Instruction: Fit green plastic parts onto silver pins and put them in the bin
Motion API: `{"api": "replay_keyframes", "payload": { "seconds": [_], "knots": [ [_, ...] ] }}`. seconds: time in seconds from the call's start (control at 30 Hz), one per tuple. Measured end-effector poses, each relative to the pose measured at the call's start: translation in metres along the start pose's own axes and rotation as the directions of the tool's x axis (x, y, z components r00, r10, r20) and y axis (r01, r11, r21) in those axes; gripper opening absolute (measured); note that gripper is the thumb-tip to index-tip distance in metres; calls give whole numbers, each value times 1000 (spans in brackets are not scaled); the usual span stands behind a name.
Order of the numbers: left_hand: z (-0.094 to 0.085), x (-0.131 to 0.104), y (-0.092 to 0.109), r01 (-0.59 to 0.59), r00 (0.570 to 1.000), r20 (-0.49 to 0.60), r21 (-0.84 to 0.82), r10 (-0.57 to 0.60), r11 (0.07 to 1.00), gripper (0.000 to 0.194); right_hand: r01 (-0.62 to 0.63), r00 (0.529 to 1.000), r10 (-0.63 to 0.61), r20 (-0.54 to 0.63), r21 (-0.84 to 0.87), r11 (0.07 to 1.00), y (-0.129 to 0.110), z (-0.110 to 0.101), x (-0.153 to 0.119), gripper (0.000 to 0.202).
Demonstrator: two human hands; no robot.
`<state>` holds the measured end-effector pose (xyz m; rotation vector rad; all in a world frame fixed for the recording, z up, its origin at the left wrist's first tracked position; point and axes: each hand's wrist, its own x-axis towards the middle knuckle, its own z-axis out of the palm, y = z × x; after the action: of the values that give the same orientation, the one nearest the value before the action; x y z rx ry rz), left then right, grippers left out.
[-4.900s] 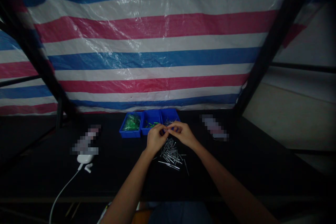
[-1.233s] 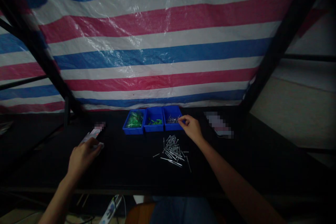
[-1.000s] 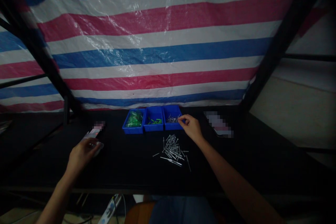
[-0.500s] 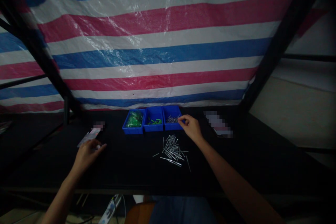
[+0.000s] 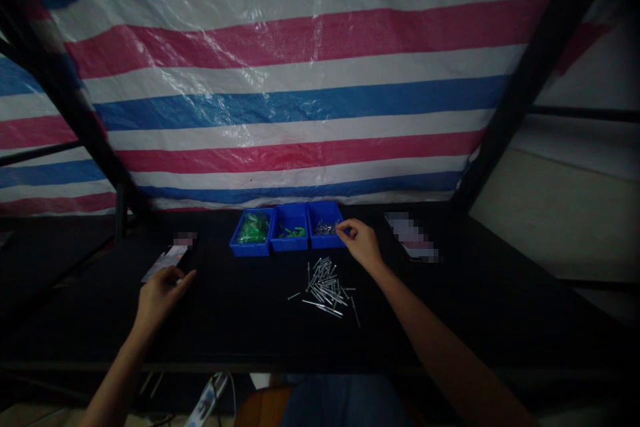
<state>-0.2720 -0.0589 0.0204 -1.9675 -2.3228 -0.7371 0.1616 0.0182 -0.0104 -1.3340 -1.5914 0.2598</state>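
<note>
My right hand (image 5: 361,243) is at the right edge of the right blue bin (image 5: 325,205), thumb and index finger pinched; whatever they hold is too small to make out. Small metal screws (image 5: 326,229) lie in that bin. The middle bin (image 5: 290,244) has green pieces (image 5: 295,232), and the left bin (image 5: 250,249) has a green-filled clear bag (image 5: 254,227). A pile of long metal screws or nails (image 5: 326,285) lies in front of the bins. My left hand (image 5: 163,293) rests by the near end of a pale flat packet (image 5: 167,258), fingers curled over something I cannot make out.
A phone-like flat object (image 5: 413,237), partly blurred out, lies right of my right hand on the black table (image 5: 240,320). A striped sheet (image 5: 300,107) hangs behind, between dark frame posts (image 5: 520,93). Below the table edge are a cable and a power strip (image 5: 206,401).
The whole view has shifted slightly, so things sit a little further left. Both hands keep nearly the same places and poses.
</note>
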Motion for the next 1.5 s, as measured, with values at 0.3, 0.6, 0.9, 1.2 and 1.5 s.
{"api": "replay_keyframes", "payload": {
  "seconds": [0.3,0.6,0.9,1.2,1.5],
  "knots": [
    [4,-3,-12,-59,998,9,-48,59,997,40,117,959,-134,249,80,990,-26,-14,-4,17],
    [-1,-8,-5,-47,998,29,-33,48,998,38,233,874,-144,464,-139,963,-53,10,-31,30],
    [5,-4,-7,-136,988,-65,77,141,988,37,242,878,-108,466,-239,940,-54,13,-33,25],
    [25,10,-21,-267,960,-5,270,279,925,41,203,879,-94,467,-190,961,-50,14,-32,13],
    [23,3,1,-176,982,-10,303,188,936,40,201,870,-79,487,-203,958,-49,16,-32,23]
  ]
}}
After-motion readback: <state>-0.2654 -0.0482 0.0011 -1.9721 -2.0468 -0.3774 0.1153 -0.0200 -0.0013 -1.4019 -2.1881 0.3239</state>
